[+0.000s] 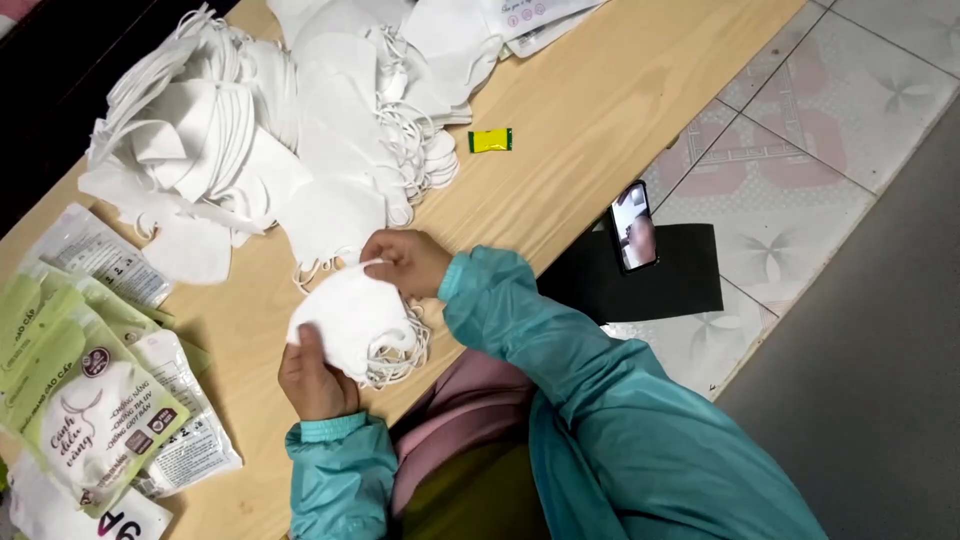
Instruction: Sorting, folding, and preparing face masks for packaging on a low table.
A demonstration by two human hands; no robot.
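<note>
A small stack of white face masks [352, 318] with loose ear loops lies near the front edge of the wooden table [590, 110]. My left hand [313, 378] grips the stack's near left edge, thumb on top. My right hand [407, 262] pinches the far upper edge of the top mask by its ear loop. Both arms wear teal sleeves.
A large heap of white masks [290, 130] fills the table's far side. Green and clear packaging pouches [95, 390] lie to the left. A small yellow-green packet [490, 140] sits on the wood. A phone [633, 226] leans at the table's edge above a black mat [680, 275] on tiled floor.
</note>
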